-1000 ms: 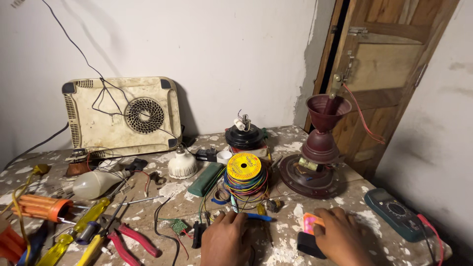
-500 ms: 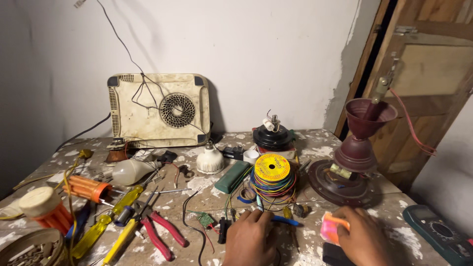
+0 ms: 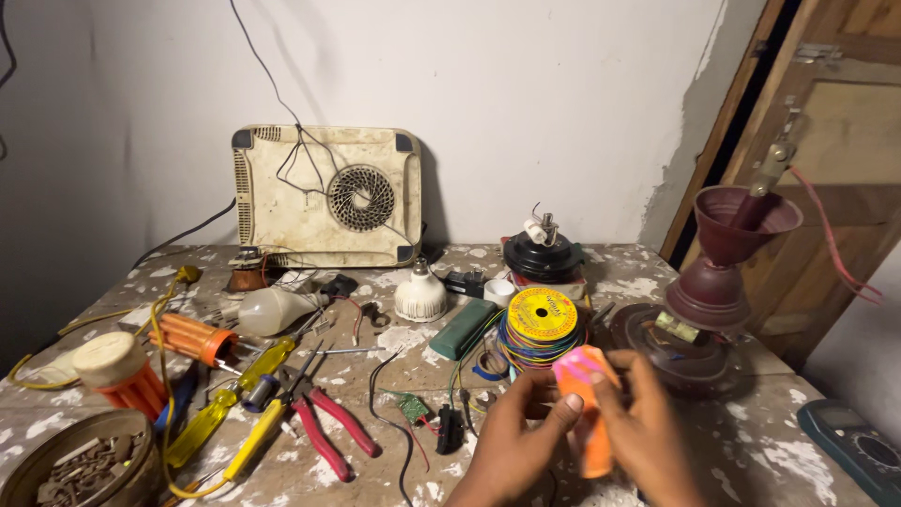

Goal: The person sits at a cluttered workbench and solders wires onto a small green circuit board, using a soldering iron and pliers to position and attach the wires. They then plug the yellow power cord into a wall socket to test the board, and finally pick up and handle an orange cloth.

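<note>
A: What do the hands have?

B: Both are raised over the near edge of the table [image 3: 657, 282]. The left hand [image 3: 516, 446] and the right hand [image 3: 648, 441] close together around a small orange and pink object [image 3: 587, 413]. It is blurred, so I cannot tell what kind of thing it is. The left fingertips press its left side; the right fingers wrap the other side.

A: Is it touching the table?

B: No, it is held up in the air, in front of the spool of coloured wire [image 3: 540, 327] with the yellow top.

A: What is cut off?

B: Both wrists run out of the bottom edge. The lower end of the orange piece sits between the palms, partly hidden. At the far right only a corner of a dark meter [image 3: 859, 449] shows.

A: And around them?

B: Left of the hands lie red-handled pliers [image 3: 330, 432] and yellow-handled screwdrivers [image 3: 235, 413], near a small green circuit board [image 3: 409, 407]. A maroon fan motor assembly [image 3: 713, 291] stands just right of the spool. A cream induction cooker [image 3: 327, 195] leans upright against the wall, underside outward. A round tin [image 3: 80, 465] at the bottom left holds small rusty parts, too small to make out.
</note>
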